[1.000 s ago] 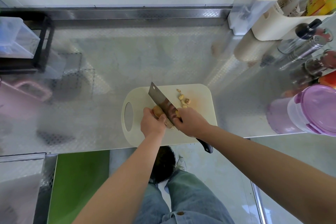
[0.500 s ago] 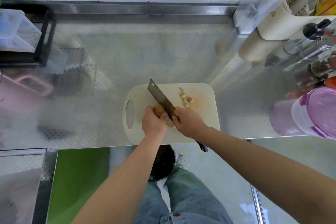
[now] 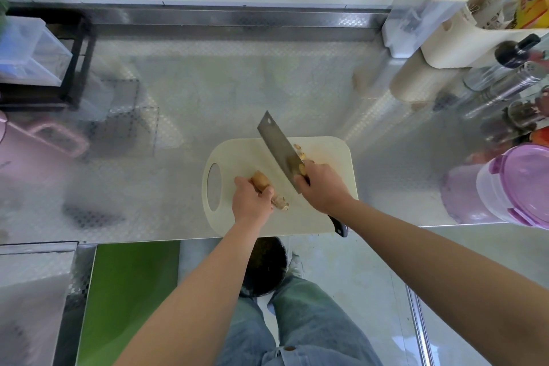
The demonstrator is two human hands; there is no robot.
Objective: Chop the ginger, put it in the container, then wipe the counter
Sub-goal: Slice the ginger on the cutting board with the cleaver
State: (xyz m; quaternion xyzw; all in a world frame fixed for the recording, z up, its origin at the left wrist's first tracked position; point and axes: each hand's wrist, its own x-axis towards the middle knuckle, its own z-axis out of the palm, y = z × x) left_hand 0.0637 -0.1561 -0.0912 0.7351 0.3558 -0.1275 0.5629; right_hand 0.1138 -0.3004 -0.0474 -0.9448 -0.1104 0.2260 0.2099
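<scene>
A cream cutting board (image 3: 237, 154) lies at the steel counter's front edge. My left hand (image 3: 251, 200) grips a knobbly ginger root (image 3: 260, 181) on the board, its cut end (image 3: 281, 203) sticking out to the right. My right hand (image 3: 322, 184) holds a cleaver (image 3: 277, 145) by its black handle, the blade lifted clear of the root and tilted toward the far left. Small chopped ginger pieces (image 3: 300, 153) lie on the board just right of the blade. A clear container with a purple lid (image 3: 517, 184) stands at the counter's right.
A pink basin (image 3: 35, 145) sits at the left, with a black rack and clear box (image 3: 29, 50) behind it. Bottles, a jar and a cream holder (image 3: 463, 41) crowd the far right. My legs and a dark bin (image 3: 264, 264) are below the counter edge.
The cleaver has lifted off the ginger and shifted right, away from my left hand. My left hand still pins the root, now exposed with its cut end showing.
</scene>
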